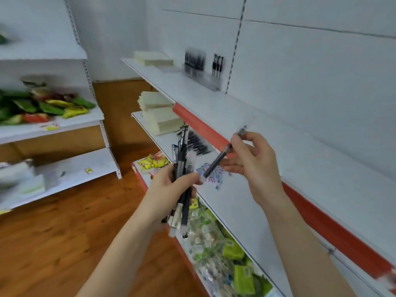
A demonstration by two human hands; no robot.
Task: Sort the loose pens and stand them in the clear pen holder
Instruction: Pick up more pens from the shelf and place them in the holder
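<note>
L hand [171,189] grips pen bunch [182,174]; R hand [252,163] pinches single pen [222,156]

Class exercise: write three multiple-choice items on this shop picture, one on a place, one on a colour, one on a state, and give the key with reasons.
1. Where is the clear pen holder?
A. top shelf
B. floor
C. in a hand

2. What colour is the shelf edge strip?
A. blue
B. red
C. green

3. What does the right hand hold?
A. nothing
B. a notepad
C. a single pen

Key: 1 A, it stands on the top shelf by the back wall. 2 B, the strip is red. 3 C, fingers pinch one pen; the left hand grips a bundle of pens.
</note>
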